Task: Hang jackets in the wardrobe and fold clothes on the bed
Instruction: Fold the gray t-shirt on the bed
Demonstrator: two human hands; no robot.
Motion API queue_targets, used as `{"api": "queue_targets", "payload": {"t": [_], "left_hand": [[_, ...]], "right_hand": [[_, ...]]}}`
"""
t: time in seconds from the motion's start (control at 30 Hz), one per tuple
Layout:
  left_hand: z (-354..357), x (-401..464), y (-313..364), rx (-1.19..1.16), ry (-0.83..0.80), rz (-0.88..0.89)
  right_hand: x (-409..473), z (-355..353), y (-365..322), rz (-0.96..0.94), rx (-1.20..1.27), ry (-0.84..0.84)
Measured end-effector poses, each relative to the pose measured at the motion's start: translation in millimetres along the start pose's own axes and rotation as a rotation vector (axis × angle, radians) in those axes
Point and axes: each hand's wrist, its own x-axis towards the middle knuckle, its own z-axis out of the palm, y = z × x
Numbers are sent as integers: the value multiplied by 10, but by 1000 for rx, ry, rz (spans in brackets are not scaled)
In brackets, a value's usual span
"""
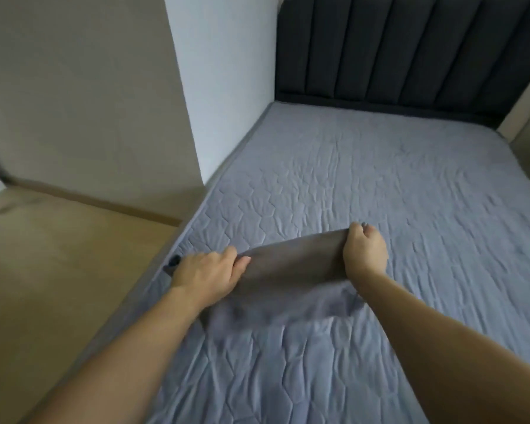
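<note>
A grey garment [291, 270] is stretched between my hands just above the bed [380, 185], near its left edge. My left hand [208, 273] grips the garment's left end, thumb on top. My right hand [364, 252] grips the right end with curled fingers. The cloth's top edge is lifted and taut; its lower part lies blurred on the grey-blue quilted cover. A small dark bit of the garment [173, 261] pokes out left of my left hand at the bed's edge.
A dark padded headboard [410, 47] stands at the far end of the bed. A beige wardrobe side [83, 96] and white wall [227, 71] rise to the left, with wooden floor [49, 264] beside the bed.
</note>
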Motion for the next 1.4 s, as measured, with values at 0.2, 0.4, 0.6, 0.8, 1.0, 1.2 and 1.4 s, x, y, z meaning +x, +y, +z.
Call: {"api": "queue_targets", "payload": {"t": [0.2,0.4,0.6,0.8,1.0,1.2,1.4], "left_hand": [[-3189,316,-1168,106,176,46],[-5778,148,-2489,277,351,-78],[-6842,-529,-3945,326,366,-223],[-7273,-1346,-5297,488,377,-320],[-7370,-1901,-6482,510,360,-439],[-7088,-2119,-7797,576,329,-495],[-7097,-2120,-9319,682,336,-577]], "right_hand": [[-594,-979,-2908,-224,117,77],[-1563,-1390,-5523,-366,346,47],[-2752,-948,-6943,-447,481,-58],[-3950,-85,-7783,-495,555,-167],[-4824,928,-8468,-496,540,-279],[-5413,2226,-9142,-562,528,-373],[-5928,3717,-10015,-596,568,-420]]}}
